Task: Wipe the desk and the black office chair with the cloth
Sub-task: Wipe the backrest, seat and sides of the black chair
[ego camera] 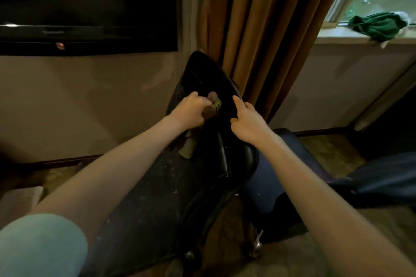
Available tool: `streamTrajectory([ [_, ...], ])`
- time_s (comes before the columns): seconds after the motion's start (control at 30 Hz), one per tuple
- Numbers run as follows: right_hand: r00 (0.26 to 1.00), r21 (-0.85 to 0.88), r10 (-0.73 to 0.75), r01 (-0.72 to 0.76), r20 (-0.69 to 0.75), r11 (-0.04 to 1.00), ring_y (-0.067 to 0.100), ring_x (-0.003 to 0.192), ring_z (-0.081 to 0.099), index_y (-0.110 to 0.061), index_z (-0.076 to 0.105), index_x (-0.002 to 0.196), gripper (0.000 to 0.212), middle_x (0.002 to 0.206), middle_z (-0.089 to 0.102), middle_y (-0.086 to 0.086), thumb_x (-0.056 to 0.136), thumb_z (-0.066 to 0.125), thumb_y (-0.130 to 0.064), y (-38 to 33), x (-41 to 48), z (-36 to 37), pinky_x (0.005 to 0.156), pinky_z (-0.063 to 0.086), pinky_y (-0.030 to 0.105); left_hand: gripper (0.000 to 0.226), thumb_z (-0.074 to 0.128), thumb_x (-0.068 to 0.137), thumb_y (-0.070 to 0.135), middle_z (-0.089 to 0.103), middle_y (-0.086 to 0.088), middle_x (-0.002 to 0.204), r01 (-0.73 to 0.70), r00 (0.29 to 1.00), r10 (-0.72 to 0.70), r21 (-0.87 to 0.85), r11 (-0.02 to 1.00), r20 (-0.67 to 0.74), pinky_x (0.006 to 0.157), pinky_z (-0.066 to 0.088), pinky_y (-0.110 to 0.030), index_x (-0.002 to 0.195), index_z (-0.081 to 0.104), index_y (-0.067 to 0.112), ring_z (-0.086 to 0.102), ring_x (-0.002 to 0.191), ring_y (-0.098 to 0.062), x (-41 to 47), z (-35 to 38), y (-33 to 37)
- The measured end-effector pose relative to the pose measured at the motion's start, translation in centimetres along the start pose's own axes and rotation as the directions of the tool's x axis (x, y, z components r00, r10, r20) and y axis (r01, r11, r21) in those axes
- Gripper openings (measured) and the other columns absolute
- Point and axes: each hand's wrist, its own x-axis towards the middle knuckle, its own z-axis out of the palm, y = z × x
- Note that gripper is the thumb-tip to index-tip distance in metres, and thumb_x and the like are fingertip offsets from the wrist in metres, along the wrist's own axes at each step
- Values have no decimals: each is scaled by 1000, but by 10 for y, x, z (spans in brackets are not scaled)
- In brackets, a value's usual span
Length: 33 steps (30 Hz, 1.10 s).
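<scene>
The black office chair [202, 78] stands in the middle of the view, its glossy backrest rising toward the curtain and its dusty seat below. My left hand [191, 109] is closed around a bunched olive-brown cloth [212, 108] and presses it against the backrest; a tail of the cloth hangs down under my wrist. My right hand [247, 119] rests on the right edge of the backrest, thumb and fingers gripping the rim. The desk is not in view.
A dark screen [87, 7] hangs on the wall at upper left. Brown curtains [265, 29] fall right behind the chair. A green garment [378, 26] lies on the windowsill at upper right. Dark blue fabric [382, 177] lies on the floor at right.
</scene>
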Motion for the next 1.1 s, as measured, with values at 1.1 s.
streamTrajectory([
  [1.1, 969, 90, -71, 95, -236, 991, 33, 136, 29, -13, 27, 147, 63, 153, 16, 17, 91, 51, -2, 2, -14, 19, 108, 36, 43, 21, 57, 67, 4, 68, -12, 88, 135, 949, -175, -163, 977, -264, 68, 42, -35, 85, 69, 3, 57, 74, -34, -125, 49, 92],
])
